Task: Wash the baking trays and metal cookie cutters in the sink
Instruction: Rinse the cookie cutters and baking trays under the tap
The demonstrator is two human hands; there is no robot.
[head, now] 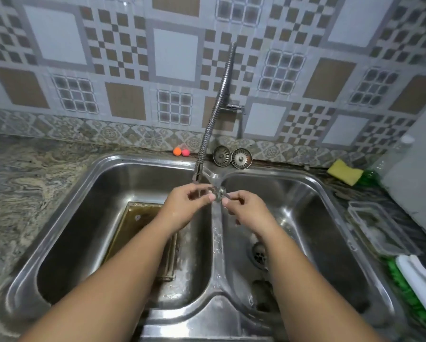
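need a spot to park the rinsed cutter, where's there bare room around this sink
Barest patch: the marbled counter left of the left basin. The right basin floor around the drain is mostly bare but wet. Crowded: the right counter with sponge, clear container and brush; the back ledge holds two strainers; the baking tray fills the left basin.

small shiny metal cookie cutter (218, 193) held above the sink's middle divider, shape too blurred to tell, stained brownish baking tray (142, 218) lying flat in the steel sink's (88, 183) left basin
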